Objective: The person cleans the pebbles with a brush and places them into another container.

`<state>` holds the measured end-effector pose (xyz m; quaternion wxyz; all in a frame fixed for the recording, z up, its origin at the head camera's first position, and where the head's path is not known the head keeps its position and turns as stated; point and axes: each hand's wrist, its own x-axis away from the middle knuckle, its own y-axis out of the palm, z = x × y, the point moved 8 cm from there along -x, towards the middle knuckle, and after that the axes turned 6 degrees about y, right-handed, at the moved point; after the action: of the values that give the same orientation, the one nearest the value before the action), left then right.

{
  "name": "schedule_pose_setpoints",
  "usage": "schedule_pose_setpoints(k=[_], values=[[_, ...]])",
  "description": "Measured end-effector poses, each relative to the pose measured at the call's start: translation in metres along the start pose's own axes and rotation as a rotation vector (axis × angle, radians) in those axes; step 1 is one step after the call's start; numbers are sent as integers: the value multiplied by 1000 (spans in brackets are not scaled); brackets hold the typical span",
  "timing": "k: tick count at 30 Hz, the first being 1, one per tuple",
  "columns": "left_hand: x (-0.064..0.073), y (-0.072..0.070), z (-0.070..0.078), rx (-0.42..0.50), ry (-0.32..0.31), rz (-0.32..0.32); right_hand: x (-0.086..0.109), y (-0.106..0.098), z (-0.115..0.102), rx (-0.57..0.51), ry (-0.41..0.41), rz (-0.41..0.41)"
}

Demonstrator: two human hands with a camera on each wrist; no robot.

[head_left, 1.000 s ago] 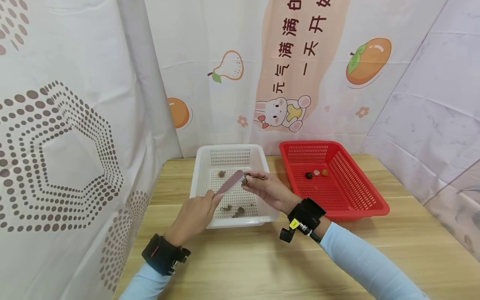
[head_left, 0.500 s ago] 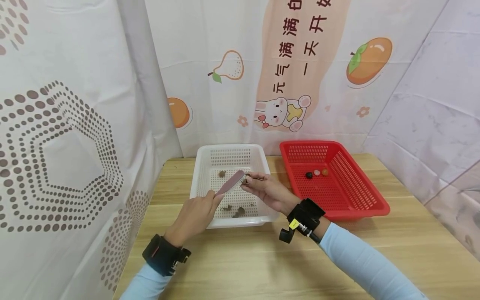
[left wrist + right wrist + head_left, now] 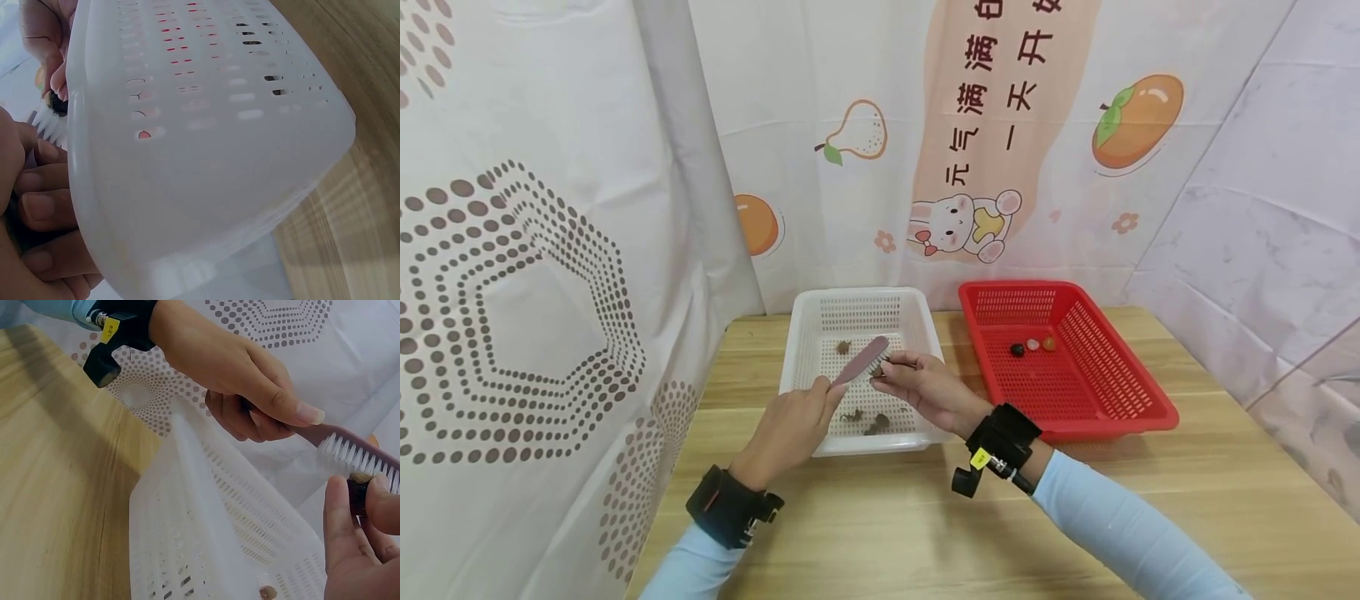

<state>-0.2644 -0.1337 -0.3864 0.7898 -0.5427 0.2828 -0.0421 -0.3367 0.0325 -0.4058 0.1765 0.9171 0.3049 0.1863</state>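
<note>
In the head view, my left hand [image 3: 793,425] grips the handle of a mauve brush [image 3: 859,364], fingers curled round it. White bristles [image 3: 350,453] show along the brush in the right wrist view. My right hand [image 3: 928,392] pinches a small dark stone [image 3: 357,499] with a tan, muddy-looking patch on top, right at the bristles. Both hands work over the white basket [image 3: 865,292]. Inside it lie brown lumps: one lump [image 3: 844,347] towards the back, a larger lump [image 3: 877,423] and a thin piece [image 3: 852,415] near the front. In the left wrist view the basket wall hides part of both hands.
A red basket [image 3: 1120,358] stands to the right, holding a black stone [image 3: 1017,350], a pale pink stone [image 3: 1033,344] and an orange-brown stone [image 3: 1049,343]. Both baskets sit on a wooden table [image 3: 880,525]. Printed curtains [image 3: 820,75] hang behind and on the left.
The brush has rolled so its bristles now show in the head view. My right hand has shifted slightly left and down with the stone, along the brush. The baskets stay put.
</note>
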Motion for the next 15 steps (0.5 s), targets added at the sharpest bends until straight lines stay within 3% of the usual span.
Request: schedule_pose_setpoints(k=[15], values=[[4, 0, 1, -35, 5, -1, -2, -12, -17, -62, -43, 29]])
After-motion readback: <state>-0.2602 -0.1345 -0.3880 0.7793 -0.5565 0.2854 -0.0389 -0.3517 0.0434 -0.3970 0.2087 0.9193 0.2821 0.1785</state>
